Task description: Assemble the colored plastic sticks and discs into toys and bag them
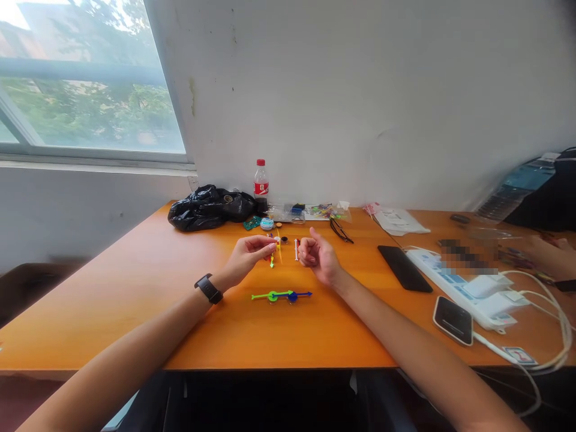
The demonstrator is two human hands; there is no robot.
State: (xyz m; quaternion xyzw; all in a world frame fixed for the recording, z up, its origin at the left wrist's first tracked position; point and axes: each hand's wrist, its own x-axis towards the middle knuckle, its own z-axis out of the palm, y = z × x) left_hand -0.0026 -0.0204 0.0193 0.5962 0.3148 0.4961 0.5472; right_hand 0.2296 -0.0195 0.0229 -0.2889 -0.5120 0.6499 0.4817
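My left hand [254, 252], with a black watch on its wrist, pinches a small yellow plastic arrow spinner [279, 247] between thumb and fingertips; its thin arrow stands upright and looks blurred. My right hand [318, 258] is held with fingers curled in and thumb raised, and nothing shows in it. Just left of its knuckles is a white and red arrow piece [296, 249]. Beneath the left fingertips a light green arrow tip [272, 262] points toward me. Nearer to me, a green arrow spinner [272, 296] and a blue arrow spinner [292, 296] lie side by side, their arrows overlapping.
Along the wall are a black plastic bag [211, 207], a cola bottle [261, 186], a round tin [267, 224] and bags of small colourful parts [326, 210]. To the right lie a black phone [404, 268], a power strip [463, 288] and a charging phone [453, 320]. Another person's hand [551, 255] is at far right.
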